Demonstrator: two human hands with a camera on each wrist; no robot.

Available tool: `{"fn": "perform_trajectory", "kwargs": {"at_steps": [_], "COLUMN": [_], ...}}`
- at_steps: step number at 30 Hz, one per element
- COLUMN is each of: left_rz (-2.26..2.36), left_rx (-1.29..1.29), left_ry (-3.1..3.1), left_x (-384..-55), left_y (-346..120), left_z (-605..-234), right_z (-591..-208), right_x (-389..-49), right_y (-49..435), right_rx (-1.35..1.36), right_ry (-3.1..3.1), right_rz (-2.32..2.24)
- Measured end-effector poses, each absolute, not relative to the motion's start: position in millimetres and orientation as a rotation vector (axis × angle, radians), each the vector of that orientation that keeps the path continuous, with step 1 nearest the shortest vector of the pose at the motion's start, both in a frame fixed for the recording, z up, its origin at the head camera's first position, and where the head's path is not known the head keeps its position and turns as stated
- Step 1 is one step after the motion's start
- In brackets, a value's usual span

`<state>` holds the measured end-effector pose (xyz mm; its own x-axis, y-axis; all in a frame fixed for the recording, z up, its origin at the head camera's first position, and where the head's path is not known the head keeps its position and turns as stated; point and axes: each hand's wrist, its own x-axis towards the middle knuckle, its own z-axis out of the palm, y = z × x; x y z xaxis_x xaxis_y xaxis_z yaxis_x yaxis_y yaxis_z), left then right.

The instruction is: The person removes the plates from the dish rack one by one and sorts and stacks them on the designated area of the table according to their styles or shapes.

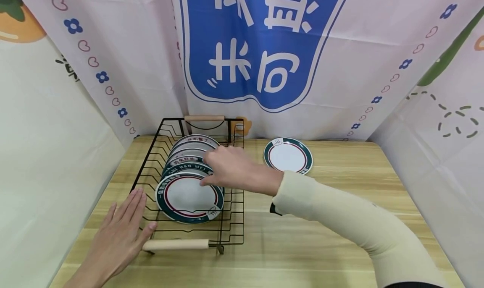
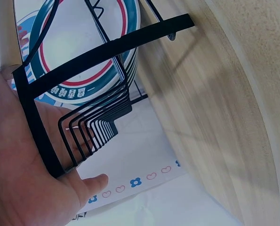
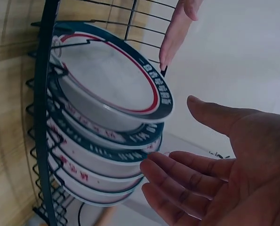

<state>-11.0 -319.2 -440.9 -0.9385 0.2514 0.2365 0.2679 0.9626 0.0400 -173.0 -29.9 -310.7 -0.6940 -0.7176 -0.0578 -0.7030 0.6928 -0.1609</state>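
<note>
Several round plates stand in a row, leaning, in a black wire dish rack [image 2: 114, 47]. The front plate [image 1: 189, 197] is white with a green rim and a red ring. My right hand [image 1: 234, 168] reaches over the row from the right. In the right wrist view its fingers [image 3: 191, 181] lie alongside the rear plates' edges, and the thumb is spread apart in front of them. My left hand [image 1: 121, 233] rests against the rack's left front corner, fingers extended along the wires, thumb by the front wooden handle [image 1: 175, 244].
One more green-rimmed plate [image 1: 288, 155] lies flat on the wooden table [image 1: 321, 225], right of the rack near the back. A second wooden handle [image 1: 204, 118] tops the rack's far end, close to the printed cloth [image 1: 151, 61]. Cloth also hangs along both sides.
</note>
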Motion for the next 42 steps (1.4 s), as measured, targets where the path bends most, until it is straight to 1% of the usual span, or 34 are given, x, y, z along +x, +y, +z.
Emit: {"fn": "perform_trajectory", "kwargs": {"at_steps": [9, 20, 30, 42], "left_rz": [-0.084, -0.083, -0.078, -0.097], "left_rx": [-0.390, -0.386, -0.381, -0.387], "left_ry": [-2.887, -2.884, -2.891, -2.874], "left_x": [-13.3, -13.4, -13.2, -12.8], "left_y": [-319.2, -318.2, -317.8, -318.5], "left_z": [-441.6, -441.0, -441.6, -442.3], "right_z": [-331.5, -347.3, -360.9, -366.0], "right_x": [-168.5, -172.8, -176.9, -180.1], "right_y": [-48.7, -60.5, -62.2, -62.1], "right_rx": [-1.227, -1.281, -1.332, -1.295], "right_ry": [2.685, 2.597, 2.576, 2.556], "right_rz": [-0.205, -0.213, -0.255, -0.331]}}
